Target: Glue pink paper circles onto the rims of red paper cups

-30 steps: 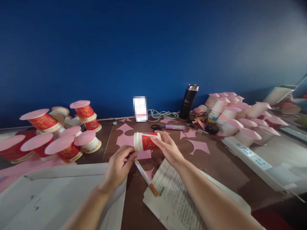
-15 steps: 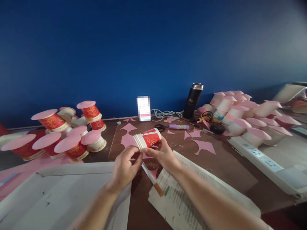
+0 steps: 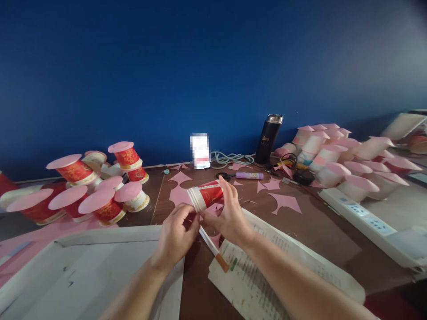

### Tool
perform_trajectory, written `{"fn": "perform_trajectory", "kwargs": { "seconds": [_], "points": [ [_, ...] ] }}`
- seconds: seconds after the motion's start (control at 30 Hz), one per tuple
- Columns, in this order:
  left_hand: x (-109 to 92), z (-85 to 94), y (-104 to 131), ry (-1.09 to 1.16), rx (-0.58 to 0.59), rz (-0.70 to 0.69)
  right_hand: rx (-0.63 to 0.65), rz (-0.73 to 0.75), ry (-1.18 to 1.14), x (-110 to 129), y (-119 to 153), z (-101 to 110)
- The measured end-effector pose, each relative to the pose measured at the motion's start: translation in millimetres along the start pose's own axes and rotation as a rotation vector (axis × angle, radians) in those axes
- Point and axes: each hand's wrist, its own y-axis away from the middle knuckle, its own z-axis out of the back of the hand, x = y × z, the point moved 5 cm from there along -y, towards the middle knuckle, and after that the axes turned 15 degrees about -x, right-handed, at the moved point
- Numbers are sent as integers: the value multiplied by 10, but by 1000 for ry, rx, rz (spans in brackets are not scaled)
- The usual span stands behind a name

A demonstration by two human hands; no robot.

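A few nested red paper cups [image 3: 211, 195] with stacked white rims lie tilted in the air over the table, rims toward the left. My left hand [image 3: 178, 229] has its thumb and fingers pinched at the rims' lower edge. Around the base end and underside curls my right hand [image 3: 230, 218], thumb pointing toward the rims and fingers raised along the base. Just below the hands, a white stick with an orange-brown end [image 3: 213, 250] rests partly on a printed sheet [image 3: 263, 266].
Red cups with pink paper discs [image 3: 96, 200] crowd the left; white ones with pink tops [image 3: 333, 155] fill the right. Behind are scissors [image 3: 224, 176], a purple glue stick [image 3: 249, 176], a black flask [image 3: 268, 138] and pink scraps [image 3: 285, 202]. A power strip [image 3: 363, 215] lies right.
My right hand's fingers have straightened and lifted along the cup base, and its thumb has slid lower. The cups have shifted slightly; my left hand stays at the rims.
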Motion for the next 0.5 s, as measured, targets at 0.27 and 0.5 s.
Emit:
{"fn": "perform_trajectory", "kwargs": {
  "seconds": [0.27, 0.5],
  "points": [
    [-31, 7, 16, -47, 0, -61, 33, 92, 177, 112, 12, 38],
    [-41, 77, 29, -74, -49, -69, -110, 69, 288, 107, -91, 159]
  ]
}}
